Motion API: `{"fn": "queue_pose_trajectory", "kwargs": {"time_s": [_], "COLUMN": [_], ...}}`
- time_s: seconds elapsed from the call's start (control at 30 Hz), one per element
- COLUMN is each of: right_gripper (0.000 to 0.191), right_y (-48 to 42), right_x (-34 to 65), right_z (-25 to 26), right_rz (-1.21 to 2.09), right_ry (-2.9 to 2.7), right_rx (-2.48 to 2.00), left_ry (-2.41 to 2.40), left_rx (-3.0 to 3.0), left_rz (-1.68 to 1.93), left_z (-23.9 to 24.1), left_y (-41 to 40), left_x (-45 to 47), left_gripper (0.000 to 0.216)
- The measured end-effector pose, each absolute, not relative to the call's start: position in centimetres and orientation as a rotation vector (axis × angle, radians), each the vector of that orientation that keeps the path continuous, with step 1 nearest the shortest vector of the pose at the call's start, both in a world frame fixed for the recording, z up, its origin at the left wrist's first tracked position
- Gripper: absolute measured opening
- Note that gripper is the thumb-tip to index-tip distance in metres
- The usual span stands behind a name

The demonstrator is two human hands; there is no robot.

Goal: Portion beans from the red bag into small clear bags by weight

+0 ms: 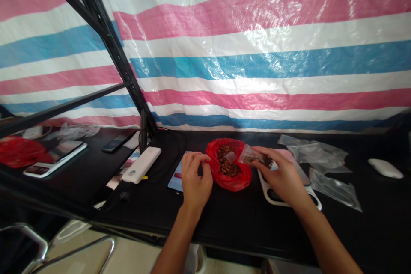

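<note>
A red plastic bag (241, 180) lies spread on the black table, its mouth rolled open around a heap of small brown dried pieces (228, 167). A small clear scoop or cup (230, 156) rests on the heap. My left hand (196, 175) is at the bag's left rim, fingers curled and closed on its edge. Over a white scale (272, 195), my right hand (282, 173) grips a small clear zip bag (248, 154) partly filled with brown pieces. The zip bag's mouth points left, close to the red bag. My right palm and fingers hide part of the scale.
Several clear plastic bags (317, 154) lie right of the scale, with a white rounded case (385, 168) beyond. At left are a phone (176, 178), a white power bank (141, 165) and cables. A black metal post (118, 55) stands before another table (80, 184).
</note>
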State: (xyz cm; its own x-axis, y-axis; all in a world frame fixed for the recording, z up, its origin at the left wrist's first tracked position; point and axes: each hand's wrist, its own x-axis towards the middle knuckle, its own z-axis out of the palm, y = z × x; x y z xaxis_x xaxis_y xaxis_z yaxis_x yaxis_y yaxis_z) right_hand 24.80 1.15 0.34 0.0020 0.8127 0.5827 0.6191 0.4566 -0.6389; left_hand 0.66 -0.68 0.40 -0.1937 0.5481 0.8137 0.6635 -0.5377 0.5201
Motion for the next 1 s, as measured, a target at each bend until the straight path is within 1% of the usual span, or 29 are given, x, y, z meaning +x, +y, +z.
{"fn": "queue_pose_trajectory", "kwargs": {"time_s": [0.13, 0.27, 0.37, 0.5, 0.6, 0.7, 1.0], "right_gripper": [0.042, 0.040, 0.040, 0.035, 0.031, 0.032, 0.029], "right_y": [1.7, 1.7, 1.4, 1.0, 0.7, 0.4, 0.9], "right_x": [28.9, 31.2, 31.2, 31.4, 31.8, 31.9, 32.6], "right_z": [0.0, -0.7, -0.7, 0.2, 0.9, 1.1, 0.1], "right_rz": [0.135, 0.061, -0.043, -0.117, -0.124, -0.094, 0.069], "right_ry": [-1.498, -1.557, -1.586, -1.405, -1.152, -0.973, -1.009], "right_rx": [-1.429, -1.638, -1.627, -1.514, -1.523, -1.561, -1.512], "left_ry": [-1.486, -1.487, -1.475, -1.456, -1.416, -1.382, -1.320], "left_rx": [-1.924, -1.936, -1.937, -1.953, -1.990, -2.030, -2.141], "left_rz": [-1.850, -1.851, -1.858, -1.870, -1.901, -1.919, -1.990], "left_z": [0.5, 0.5, 0.6, 0.7, 0.7, 0.7, -0.2], "left_y": [-0.7, -0.8, -0.8, -0.8, -0.8, -0.9, -0.6], "left_x": [0.7, 0.8, 1.1, 1.7, 2.4, 3.2, 5.3], "left_gripper": [0.023, 0.023, 0.024, 0.024, 0.024, 0.025, 0.026]}}
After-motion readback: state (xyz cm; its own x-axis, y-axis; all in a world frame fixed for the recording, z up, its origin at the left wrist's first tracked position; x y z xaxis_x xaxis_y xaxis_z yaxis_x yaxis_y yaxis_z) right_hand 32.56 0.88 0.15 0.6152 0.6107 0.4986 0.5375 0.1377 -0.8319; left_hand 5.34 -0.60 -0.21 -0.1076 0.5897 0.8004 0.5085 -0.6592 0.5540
